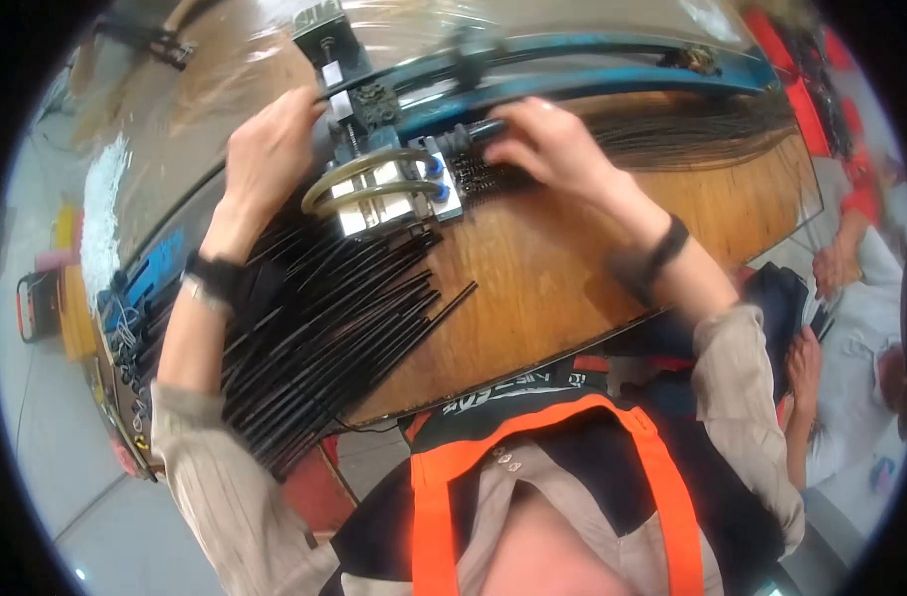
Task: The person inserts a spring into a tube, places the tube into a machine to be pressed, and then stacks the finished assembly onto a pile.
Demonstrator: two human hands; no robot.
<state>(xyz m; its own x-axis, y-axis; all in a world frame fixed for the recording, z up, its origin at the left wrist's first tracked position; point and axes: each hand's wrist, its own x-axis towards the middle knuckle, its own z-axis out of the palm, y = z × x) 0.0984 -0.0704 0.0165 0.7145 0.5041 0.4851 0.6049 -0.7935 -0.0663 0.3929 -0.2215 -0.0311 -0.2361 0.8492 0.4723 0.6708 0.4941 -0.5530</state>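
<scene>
My left hand (pixel 275 149) is closed beside the left side of a small metal clamping fixture (pixel 379 204), its fingertips on the near end of a thin black rod (pixel 389 81) that slants up to the right. Past the fixture's other side, my right hand (pixel 548 144) has its fingers curled at the end of a short black cylinder (pixel 485 129). Blur hides what those fingers hold, if anything. A curved brownish hose (pixel 374 161) and blue fittings (pixel 439 179) sit on the fixture. Below my left hand lies a spread pile of black rods (pixel 344 338).
A bundle of thin dark strands (pixel 692 129) lies on the wooden table (pixel 533 268) at the right. Behind it runs a blue rail (pixel 593 84). Clear plastic sheeting (pixel 225 60) covers the far side. Another person's hands (pixel 803 363) are at the right edge.
</scene>
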